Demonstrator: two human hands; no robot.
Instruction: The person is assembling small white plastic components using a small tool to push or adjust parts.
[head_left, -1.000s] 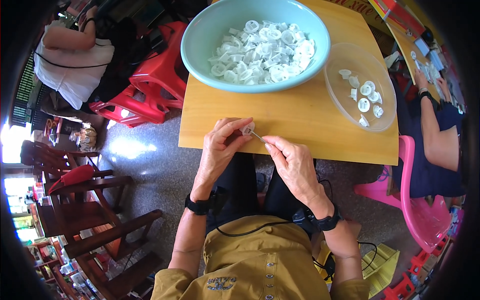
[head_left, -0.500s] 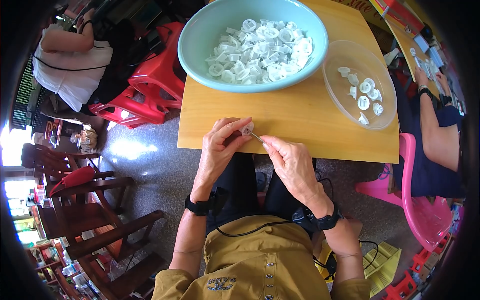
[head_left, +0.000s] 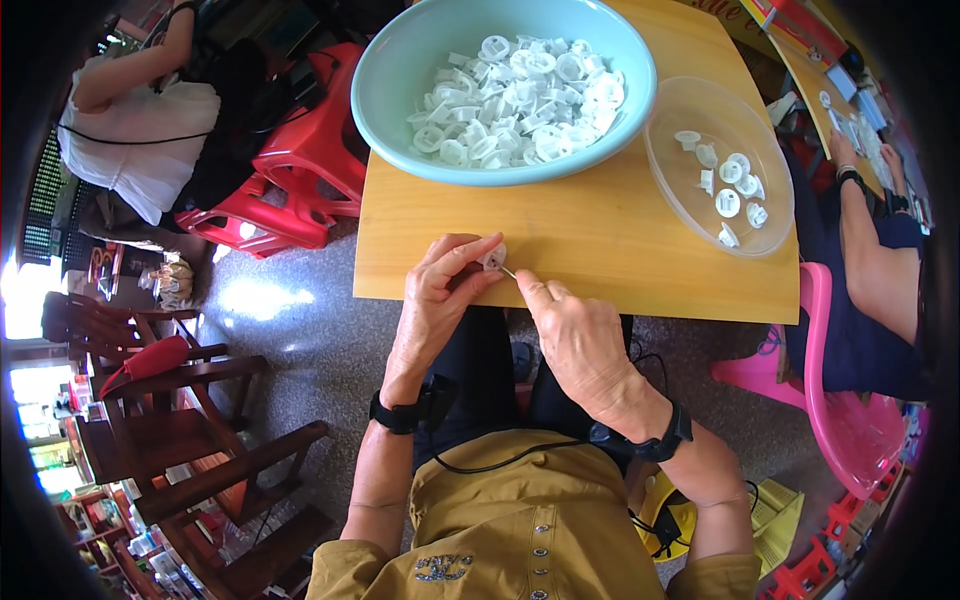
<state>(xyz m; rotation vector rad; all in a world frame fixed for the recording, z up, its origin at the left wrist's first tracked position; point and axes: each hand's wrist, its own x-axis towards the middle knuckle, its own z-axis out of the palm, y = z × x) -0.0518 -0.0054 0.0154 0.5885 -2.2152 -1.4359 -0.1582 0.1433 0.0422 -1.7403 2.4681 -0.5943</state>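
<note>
Between the thumb and fingers of my left hand (head_left: 445, 275) is a small round white plastic cap (head_left: 493, 258), held just over the table's near edge. My right hand (head_left: 580, 335) is closed round a screwdriver (head_left: 510, 273); only its thin metal shaft shows, its handle hidden in the palm. The shaft's tip meets the lower right side of the cap. Beyond my hands, a large pale-blue basin (head_left: 372, 120) holds many similar white plastic pieces (head_left: 520, 100). To its right, a clear round plastic tub (head_left: 690, 228) contains several more of them.
The light wooden table (head_left: 420, 215) ends just in front of my lap. Red plastic stools (head_left: 310, 150) and a person in white are at the far left. At the right, another person sits by a pink chair (head_left: 820, 380). Dark wooden chairs (head_left: 190, 430) stand at the left.
My right hand has rolled over so its back faces up more, and its elbow has swung outward. The screwdriver's tip stays at the cap; my left hand has barely moved.
</note>
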